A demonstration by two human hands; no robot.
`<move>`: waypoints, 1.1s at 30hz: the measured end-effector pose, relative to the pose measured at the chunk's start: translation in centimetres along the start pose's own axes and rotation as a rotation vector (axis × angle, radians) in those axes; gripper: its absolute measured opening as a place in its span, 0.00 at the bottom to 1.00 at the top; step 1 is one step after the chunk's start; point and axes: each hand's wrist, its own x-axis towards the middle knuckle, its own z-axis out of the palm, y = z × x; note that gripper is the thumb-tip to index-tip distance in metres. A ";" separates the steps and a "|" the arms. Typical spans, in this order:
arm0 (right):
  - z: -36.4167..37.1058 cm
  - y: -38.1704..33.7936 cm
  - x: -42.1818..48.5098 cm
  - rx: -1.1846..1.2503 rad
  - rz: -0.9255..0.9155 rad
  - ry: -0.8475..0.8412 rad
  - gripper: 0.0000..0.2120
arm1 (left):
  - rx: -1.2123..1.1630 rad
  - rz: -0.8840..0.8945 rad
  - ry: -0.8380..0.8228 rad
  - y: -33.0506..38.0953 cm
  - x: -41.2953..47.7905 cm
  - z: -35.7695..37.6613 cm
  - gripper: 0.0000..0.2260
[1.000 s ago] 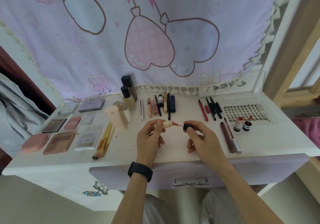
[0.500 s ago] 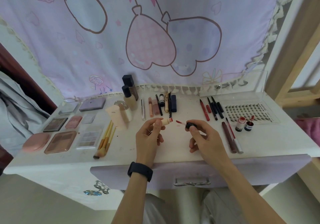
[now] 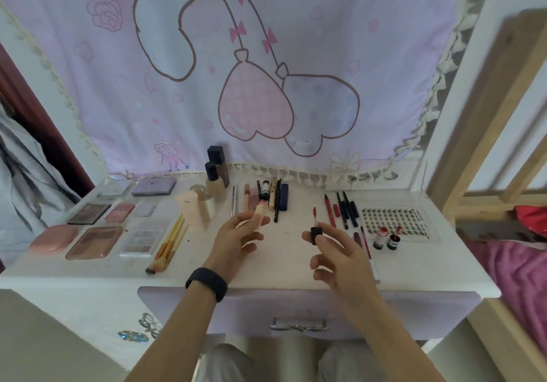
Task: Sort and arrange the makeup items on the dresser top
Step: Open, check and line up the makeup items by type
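Head view: tube (image 3: 260, 211) is uncapped, held near upright above the dresser (image 3: 284, 260) in the left hand (image 3: 234, 236), fingers curled round it. Wand (image 3: 315, 221) is apart, pinched at its black cap by the right hand (image 3: 340, 254). Both judged light, rigid and smooth; the wet tip smears. Hold tube mid-body, wand by cap only.

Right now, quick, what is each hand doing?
Left hand: holds the lip gloss tube, uncapped.
Right hand: pinches the applicator wand by its black cap.
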 end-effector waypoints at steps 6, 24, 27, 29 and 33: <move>-7.4 -2.1 -4.8 -0.151 -0.101 0.157 0.11 | 0.237 0.088 -0.240 0.4 -2.5 4.8 0.12; -16.0 -3.2 -0.4 -1.102 -0.270 0.396 0.08 | 0.984 0.462 -0.084 -6.1 -2.5 18.2 0.05; -16.1 -2.7 -0.2 -1.247 -0.317 0.377 0.10 | 1.070 0.474 -0.058 -6.4 -2.2 18.4 0.09; -16.2 -2.4 -0.3 -1.253 -0.353 0.402 0.10 | 1.133 0.495 -0.037 -6.4 -2.2 18.5 0.12; -15.9 -2.0 -0.1 -1.264 -0.377 0.457 0.11 | 1.202 0.559 0.019 -6.3 -2.2 18.6 0.15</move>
